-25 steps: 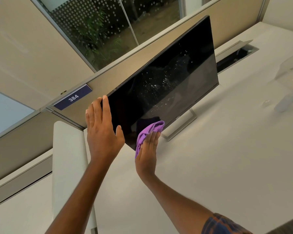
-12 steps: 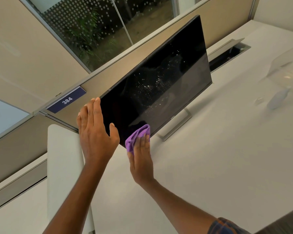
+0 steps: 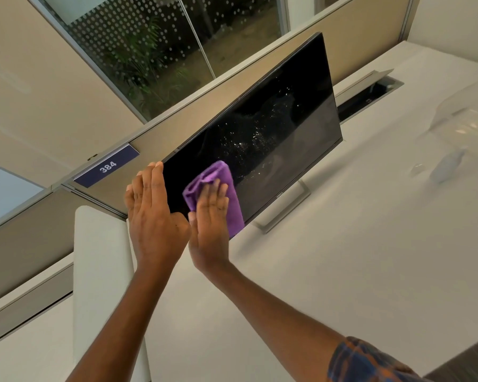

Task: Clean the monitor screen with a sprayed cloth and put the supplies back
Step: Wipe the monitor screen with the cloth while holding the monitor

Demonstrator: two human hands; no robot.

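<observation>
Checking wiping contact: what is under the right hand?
The purple cloth, pressed flat by the right hand against the monitor screen. The screen patch beneath the cloth is hidden.

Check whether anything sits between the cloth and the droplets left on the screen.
Nothing visible. The right hand presses the purple cloth on the lower left of the screen; only bare glass separates it from the droplets farther right.

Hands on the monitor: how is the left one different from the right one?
The left hand is bare; the right hand presses a purple cloth. The left hand rests on the monitor edge; the right hand lies on its screen. Both have straight fingers.
</observation>
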